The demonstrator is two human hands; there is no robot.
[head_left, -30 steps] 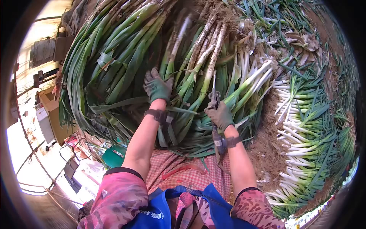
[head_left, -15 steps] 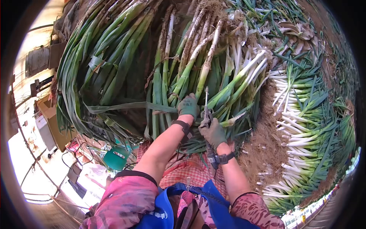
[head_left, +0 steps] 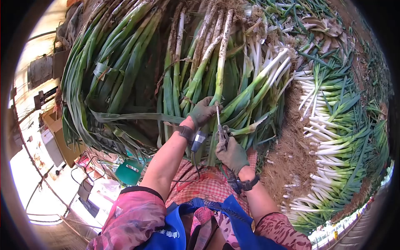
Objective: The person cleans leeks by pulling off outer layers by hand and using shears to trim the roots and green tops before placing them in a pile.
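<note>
My left hand (head_left: 203, 113), in a green glove, is closed around the green part of a long green onion (head_left: 224, 54), whose pale, soil-marked stem points away from me. My right hand (head_left: 232, 155), also gloved, grips an air blow gun (head_left: 223, 135). Its thin metal nozzle points up beside my left fingers, with the tip close to the held stalk. Just right of the nozzle lie peeled green onions (head_left: 266, 75) with white stems, slanting up to the right. Unpeeled stalks (head_left: 171, 83) lie left of the held one.
A large heap of unpeeled green onions (head_left: 104, 75) fills the left. Along the right runs a row of clean white-stemmed green onions (head_left: 323, 146), beside root and peel debris (head_left: 291, 158). A green plastic object (head_left: 128, 171) and a cardboard box (head_left: 60, 133) stand at lower left.
My left hand has shifted slightly left and turned, its fingers now pinching the stalk near the nozzle. The nozzle tip has moved left and down toward those fingers.
</note>
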